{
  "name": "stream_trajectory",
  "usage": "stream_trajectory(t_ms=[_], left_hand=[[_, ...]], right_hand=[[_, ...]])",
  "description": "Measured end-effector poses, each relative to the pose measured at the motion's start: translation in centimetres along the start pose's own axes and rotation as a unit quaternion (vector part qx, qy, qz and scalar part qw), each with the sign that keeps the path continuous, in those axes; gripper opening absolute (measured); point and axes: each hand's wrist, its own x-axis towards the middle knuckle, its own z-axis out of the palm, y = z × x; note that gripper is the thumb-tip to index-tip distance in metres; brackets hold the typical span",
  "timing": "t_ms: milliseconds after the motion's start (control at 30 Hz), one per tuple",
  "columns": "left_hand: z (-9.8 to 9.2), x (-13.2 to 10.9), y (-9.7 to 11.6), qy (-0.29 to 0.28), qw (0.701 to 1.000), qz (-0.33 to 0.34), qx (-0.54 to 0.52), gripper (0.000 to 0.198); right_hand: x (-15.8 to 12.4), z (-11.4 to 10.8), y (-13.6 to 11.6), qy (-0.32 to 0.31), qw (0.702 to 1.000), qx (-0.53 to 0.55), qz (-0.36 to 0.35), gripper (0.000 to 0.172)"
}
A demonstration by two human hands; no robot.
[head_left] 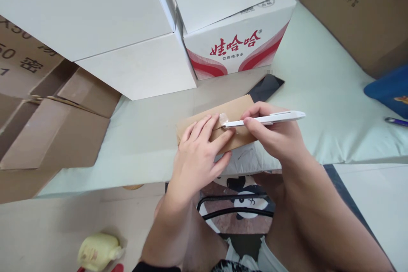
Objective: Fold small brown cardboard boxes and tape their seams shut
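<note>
A small brown cardboard box (236, 108) lies on the covered surface, with a seam along its top and a piece of clear tape (224, 117) by the seam. My left hand (204, 148) holds the box, its fingers stretched over the top and its thumb at the near edge. In my right hand (270, 129) is a slim white pen (287, 116), gripped near its front. The pen's tip touches the top of the box at the seam, close to my left index finger. Behind the box's right end lies a flat dark object (266, 88), partly hidden.
White boxes (121, 12) stand stacked at the back, beside a red-and-white water carton (239, 49). Large brown cartons flank both sides (54, 131) (360, 12). A blue object (390, 91) and a purple pen (397, 121) lie right. A yellow bottle (97, 251) is on the floor.
</note>
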Motion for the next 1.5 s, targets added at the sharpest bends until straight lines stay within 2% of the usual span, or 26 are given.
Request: stream_trajectory(t_ms=[400,1500], left_hand=[[-0.25,0.07,0.12,-0.013,1.0,-0.013,-0.007,0.048],[-0.36,0.21,0.19,-0.022,0.999,-0.025,-0.011,0.048]], right_hand=[[0.05,0.14,-0.08,0.032,0.999,0.003,0.018,0.012],[-0.25,0.32,0.53,0.043,0.997,0.054,0.038,0.016]])
